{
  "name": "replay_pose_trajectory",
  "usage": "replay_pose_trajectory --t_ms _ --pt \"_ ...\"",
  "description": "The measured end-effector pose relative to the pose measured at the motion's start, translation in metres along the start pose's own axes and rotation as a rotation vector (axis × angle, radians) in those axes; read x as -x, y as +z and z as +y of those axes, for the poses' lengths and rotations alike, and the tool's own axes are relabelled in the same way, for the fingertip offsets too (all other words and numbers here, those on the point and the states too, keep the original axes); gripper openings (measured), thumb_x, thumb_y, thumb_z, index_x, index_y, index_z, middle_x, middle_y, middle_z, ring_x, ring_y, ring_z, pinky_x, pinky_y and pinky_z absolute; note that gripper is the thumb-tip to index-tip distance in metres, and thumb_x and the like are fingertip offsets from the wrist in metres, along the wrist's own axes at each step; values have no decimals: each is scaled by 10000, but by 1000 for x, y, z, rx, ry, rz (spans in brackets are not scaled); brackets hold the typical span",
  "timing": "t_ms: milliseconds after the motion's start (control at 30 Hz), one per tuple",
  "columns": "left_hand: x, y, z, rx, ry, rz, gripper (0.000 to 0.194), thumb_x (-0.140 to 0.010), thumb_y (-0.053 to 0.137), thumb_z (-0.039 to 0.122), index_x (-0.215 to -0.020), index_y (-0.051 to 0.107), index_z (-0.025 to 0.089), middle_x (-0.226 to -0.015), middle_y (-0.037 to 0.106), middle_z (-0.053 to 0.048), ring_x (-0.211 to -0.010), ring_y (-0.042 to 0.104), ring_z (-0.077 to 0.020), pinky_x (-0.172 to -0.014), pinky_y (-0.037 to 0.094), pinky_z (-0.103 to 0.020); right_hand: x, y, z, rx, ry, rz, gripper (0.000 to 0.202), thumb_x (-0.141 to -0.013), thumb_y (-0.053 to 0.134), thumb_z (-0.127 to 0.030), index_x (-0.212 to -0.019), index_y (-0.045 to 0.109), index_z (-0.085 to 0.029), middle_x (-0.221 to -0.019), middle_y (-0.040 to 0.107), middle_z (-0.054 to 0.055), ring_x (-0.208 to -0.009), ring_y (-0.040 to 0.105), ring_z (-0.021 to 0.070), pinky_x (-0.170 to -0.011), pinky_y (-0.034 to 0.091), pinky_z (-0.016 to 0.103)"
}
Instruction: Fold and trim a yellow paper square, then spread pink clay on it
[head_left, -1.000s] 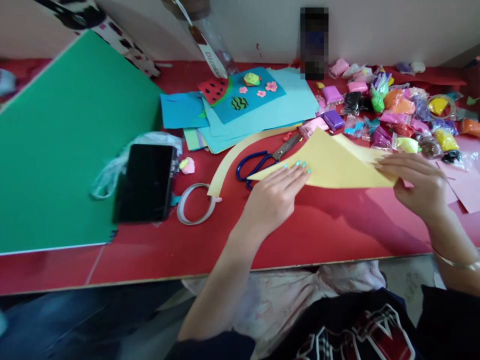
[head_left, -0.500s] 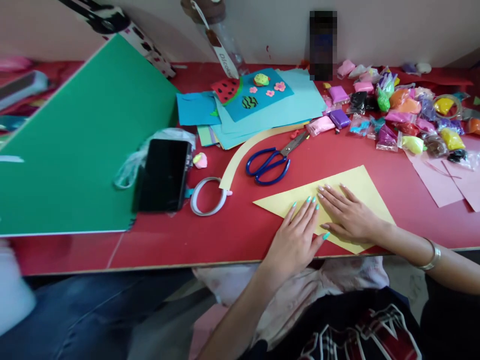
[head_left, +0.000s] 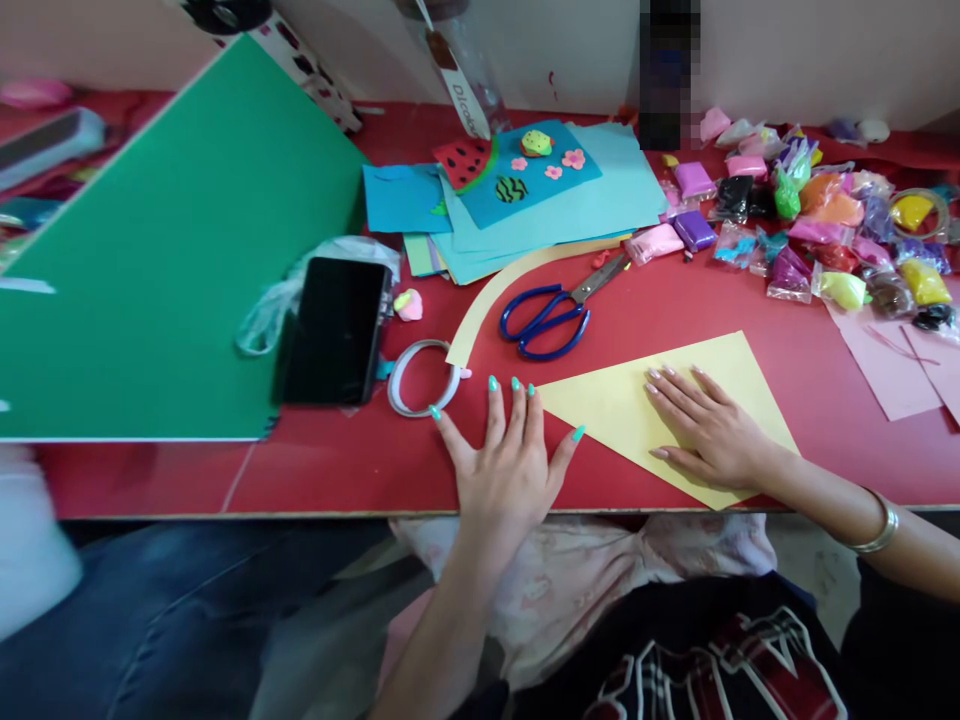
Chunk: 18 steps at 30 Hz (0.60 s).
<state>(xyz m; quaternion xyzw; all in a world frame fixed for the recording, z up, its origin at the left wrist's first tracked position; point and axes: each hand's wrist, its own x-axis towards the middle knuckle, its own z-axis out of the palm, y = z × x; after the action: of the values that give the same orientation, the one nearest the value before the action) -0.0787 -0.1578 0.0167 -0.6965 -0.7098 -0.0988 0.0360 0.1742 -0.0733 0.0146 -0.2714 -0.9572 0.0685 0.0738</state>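
Observation:
A pale yellow sheet of paper (head_left: 607,410), folded to a point at its left end, lies near the table's front edge. My right hand (head_left: 705,425) rests flat on it, fingers stretched out. My left hand (head_left: 506,460) is spread wide beside the paper's left tip, its fingers reaching over the red tabletop. Close to the left thumb and fingertips lies a roll of tape (head_left: 396,385), standing out as a white ring. Blue-handled scissors (head_left: 546,320) lie above the paper, beside a curved cream paper strip (head_left: 480,310).
A large green board (head_left: 180,270) and a black phone (head_left: 337,330) lie at the left. Behind the scissors sit blue paper sheets (head_left: 630,180) with a decorated card (head_left: 555,190). Several bagged clay pieces (head_left: 825,210) cover the right, above pink papers (head_left: 877,365). A bottle (head_left: 457,80) stands behind.
My left hand has slid left off the yellow paper, and its fingers have spread apart. My right hand stays flat on the paper. The whole view has shifted slightly.

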Motion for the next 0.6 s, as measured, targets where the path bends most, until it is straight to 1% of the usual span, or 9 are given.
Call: replay_pose_trajectory --t_ms 67,100,167,233,300,400,433,500,600 --pt "0 2 14 -8 -7 35 670 -984 277 496 -1470 319 38 -1408 456 -306 -1377 367 -436 -1063 72 -778 0 -1 0 -8 3 -8 702 -973 365 -494 -1535 173 -120 -1573 257 131 -1477 210 256 -1197 221 509" --pt "1 3 21 2 38 31 665 -982 289 495 -1467 327 41 -1430 432 -299 -1387 357 -426 -1080 79 -761 0 -2 0 -12 3 -12 685 -976 360 -486 -1529 201 -114 -1573 258 131 -1477 211 255 -1198 220 506" --pt "5 5 34 45 200 -14 638 -988 274 484 -1455 357 57 -1464 410 -257 -1396 363 -381 -1130 84 -700 2 -3 -2 -23 3 -15 647 -984 351 -456 -1517 243 -106 -1572 264 132 -1475 217 253 -1198 221 504" --pt "13 7 39 74 307 -66 644 -992 240 494 -1455 357 63 -1475 410 -228 -1393 382 -349 -1157 55 -660 8 -3 -5 -28 8 -8 630 -987 352 -429 -1518 242 -107 -1568 274 137 -1474 221 252 -1196 226 508" --pt "19 7 36 59 259 -70 700 -983 220 535 -1476 301 46 -1469 405 -251 -1386 387 -367 -1137 -10 -687 15 -3 -9 -20 25 6 651 -982 372 -425 -1530 199 -119 -1562 287 139 -1473 222 250 -1195 231 512" --pt "24 4 19 37 147 -43 759 -967 224 586 -1507 209 53 -1459 393 -288 -1356 421 -394 -1093 -90 -719 27 -4 -12 -15 41 19 697 -968 412 -435 -1536 160 -120 -1555 303 150 -1468 238 258 -1186 251 525" --pt "24 3 14 45 143 -37 752 -967 233 584 -1510 205 64 -1456 399 -287 -1340 444 -392 -1093 -101 -714 30 -5 -12 -26 37 25 694 -962 426 -432 -1530 184 -115 -1553 308 159 -1466 246 264 -1180 269 527" --pt "23 -1 6 68 166 -23 736 -962 272 589 -1501 246 89 -1441 433 -273 -1307 486 -386 -1097 -116 -701 35 -9 -10 -64 7 76 627 -950 460 -396 -1487 301 -115 -1531 359 172 -1453 284 275 -1154 326 522" --pt "25 -5 4 81 197 33 776 -903 379 660 -1450 366 109 -1378 508 -277 -1251 536 -403 -1087 -139 -711 40 -18 -5 -117 -37 257 448 -906 528 -264 -1340 488 -158 -1390 538 170 -1365 434 278 -1083 423 512"
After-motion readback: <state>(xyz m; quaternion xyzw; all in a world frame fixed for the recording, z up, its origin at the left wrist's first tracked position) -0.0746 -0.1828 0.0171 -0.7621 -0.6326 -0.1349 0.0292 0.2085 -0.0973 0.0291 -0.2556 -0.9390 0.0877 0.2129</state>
